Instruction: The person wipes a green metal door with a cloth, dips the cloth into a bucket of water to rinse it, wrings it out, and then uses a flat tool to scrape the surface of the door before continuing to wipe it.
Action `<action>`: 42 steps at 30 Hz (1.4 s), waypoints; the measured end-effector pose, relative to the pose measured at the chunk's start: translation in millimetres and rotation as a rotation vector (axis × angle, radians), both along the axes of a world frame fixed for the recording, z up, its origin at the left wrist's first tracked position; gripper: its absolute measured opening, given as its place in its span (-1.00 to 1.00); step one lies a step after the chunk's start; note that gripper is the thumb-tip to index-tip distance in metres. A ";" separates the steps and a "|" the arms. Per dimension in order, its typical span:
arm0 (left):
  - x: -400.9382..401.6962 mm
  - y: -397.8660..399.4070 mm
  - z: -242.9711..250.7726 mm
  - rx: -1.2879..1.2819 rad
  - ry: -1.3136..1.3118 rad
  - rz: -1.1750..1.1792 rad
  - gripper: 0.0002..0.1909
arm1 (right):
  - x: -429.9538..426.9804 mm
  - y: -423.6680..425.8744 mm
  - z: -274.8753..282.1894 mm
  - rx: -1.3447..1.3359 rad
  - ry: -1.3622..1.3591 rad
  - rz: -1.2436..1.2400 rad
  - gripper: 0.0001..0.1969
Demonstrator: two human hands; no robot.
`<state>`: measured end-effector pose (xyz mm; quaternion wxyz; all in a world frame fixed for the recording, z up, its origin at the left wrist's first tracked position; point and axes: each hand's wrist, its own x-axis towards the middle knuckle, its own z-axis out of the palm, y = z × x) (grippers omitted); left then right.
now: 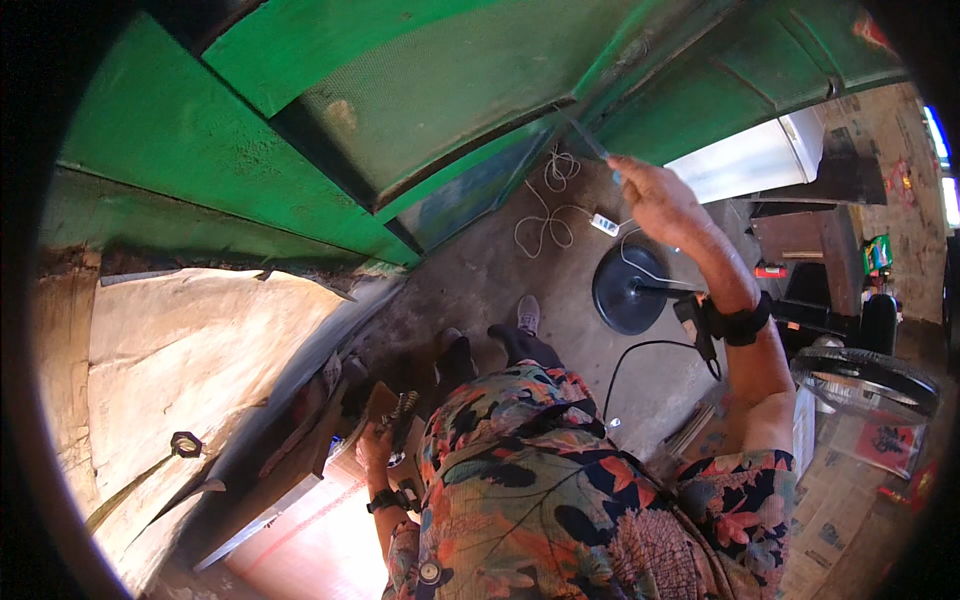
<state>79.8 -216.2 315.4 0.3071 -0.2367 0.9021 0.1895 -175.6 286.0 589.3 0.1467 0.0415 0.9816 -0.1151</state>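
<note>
My right hand [664, 199] is raised and closed around a slim tool with a thin grey blade [586, 136]; a bit of light blue shows at its grip. The blade's tip reaches the lower corner of the mesh panel in a green cabinet or door [187, 150], where a dark gap runs along the frame. Low on the left, my left hand [373, 448] is by a brown flat piece [381, 402] and a ridged, coil-like thing [407, 403]. Whether its fingers grip either one is unclear.
A white power strip [605, 224] and looped cable [547, 229] lie on the concrete floor. The round black base [630, 289] of a stand and a fan [862, 379] are at right. A lit reddish tabletop [315, 532] is at lower left.
</note>
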 end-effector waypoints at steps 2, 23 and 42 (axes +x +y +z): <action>14.5 -13.0 -11.6 0.045 0.024 0.001 -0.55 | -0.3 -34.8 17.2 -0.059 -0.113 -0.014 -0.49; 21.5 -33.1 -28.8 0.081 0.090 -0.009 -0.51 | 12.5 -10.2 -14.2 -0.118 0.184 0.051 -0.61; 17.8 -32.6 -28.7 0.032 0.091 -0.100 -0.58 | 11.4 -12.8 -1.5 -0.276 -0.055 -0.293 -0.55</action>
